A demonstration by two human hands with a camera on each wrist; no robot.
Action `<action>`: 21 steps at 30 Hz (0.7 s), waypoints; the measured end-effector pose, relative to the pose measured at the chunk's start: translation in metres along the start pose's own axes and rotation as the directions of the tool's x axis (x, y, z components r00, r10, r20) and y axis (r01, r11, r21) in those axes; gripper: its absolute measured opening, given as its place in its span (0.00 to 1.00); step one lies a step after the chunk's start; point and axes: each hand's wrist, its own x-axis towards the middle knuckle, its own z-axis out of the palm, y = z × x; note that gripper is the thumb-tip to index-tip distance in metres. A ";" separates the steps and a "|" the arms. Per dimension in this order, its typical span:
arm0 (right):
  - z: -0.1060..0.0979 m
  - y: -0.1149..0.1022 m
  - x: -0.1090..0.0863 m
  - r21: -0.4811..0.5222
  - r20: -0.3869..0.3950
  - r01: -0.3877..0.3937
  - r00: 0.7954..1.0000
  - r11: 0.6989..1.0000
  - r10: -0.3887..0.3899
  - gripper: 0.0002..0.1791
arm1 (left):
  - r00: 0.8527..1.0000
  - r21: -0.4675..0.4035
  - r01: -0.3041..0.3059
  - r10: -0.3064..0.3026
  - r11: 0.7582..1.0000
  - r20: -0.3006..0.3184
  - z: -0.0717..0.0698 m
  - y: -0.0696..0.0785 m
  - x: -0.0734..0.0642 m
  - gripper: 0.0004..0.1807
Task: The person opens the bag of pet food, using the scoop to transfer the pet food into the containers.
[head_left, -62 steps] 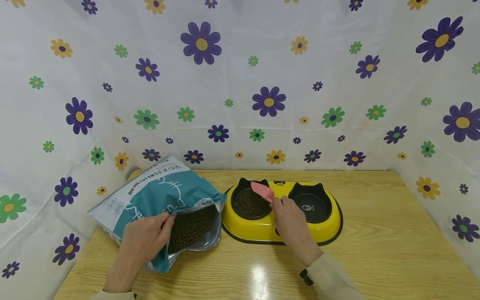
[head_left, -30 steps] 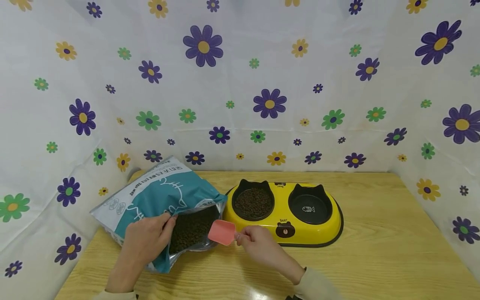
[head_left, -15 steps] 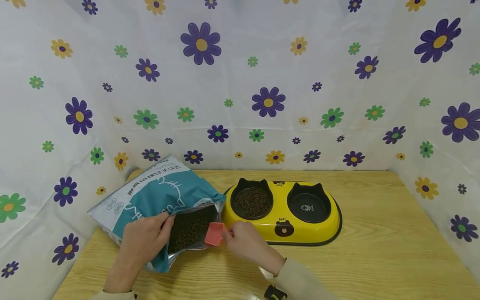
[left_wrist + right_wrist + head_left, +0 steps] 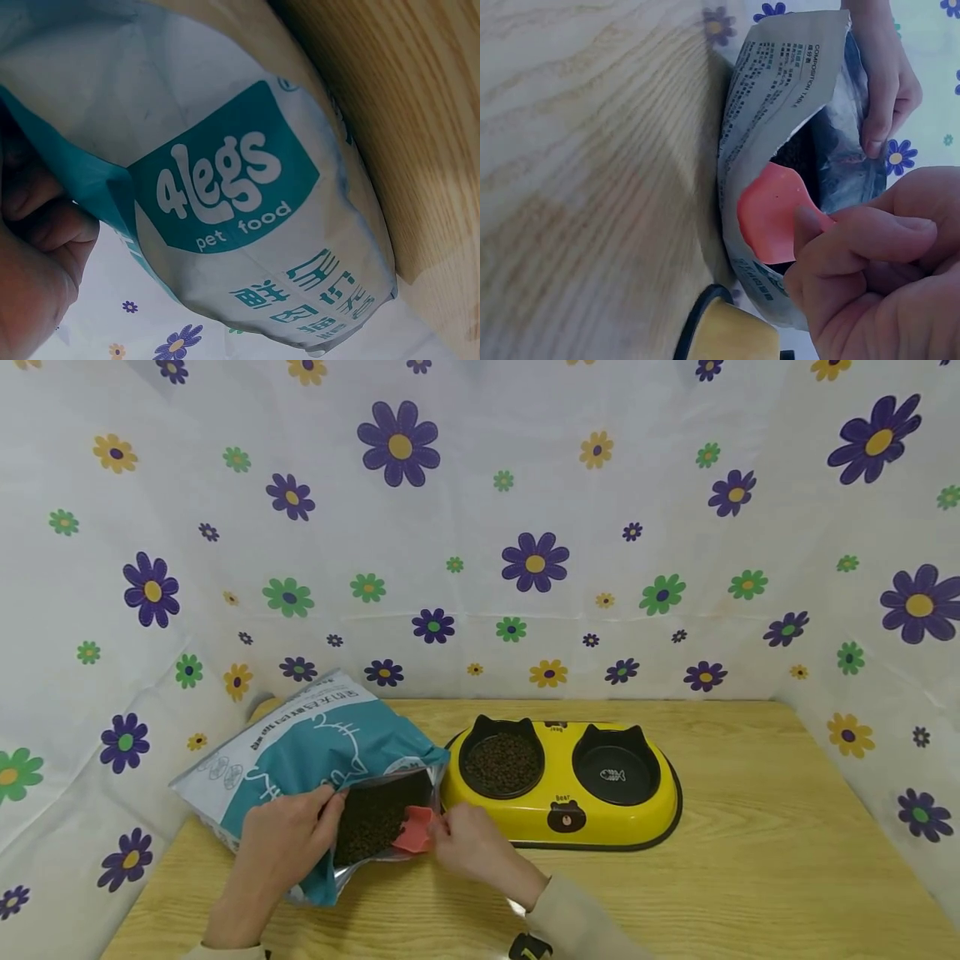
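Observation:
A teal and white pet food bag lies on its side at the left of the table, its mouth toward me. Brown kibble fills the opening. My left hand pinches the bag's upper edge and holds the mouth apart; the left wrist view shows the printed bag beside its curled fingers. My right hand grips the handle of a pink scoop, whose blade is inside the bag mouth at the kibble. In the right wrist view the scoop partly hides the kibble.
Right of the bag stands a yellow double pet bowl. Its left black bowl holds kibble; the right black bowl shows a fish-bone print. The wooden table meets a flowered cloth behind.
My right hand has carried the scoop from over the left bowl down and left into the bag mouth. The left bowl now shows more kibble. My left hand keeps its hold on the bag.

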 end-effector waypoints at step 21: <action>0.022 0.025 0.000 0.288 0.055 -0.064 0.997 0.955 0.050 0.23 | 1.000 -0.001 0.016 -0.016 1.000 0.021 -0.001 0.001 0.001 0.24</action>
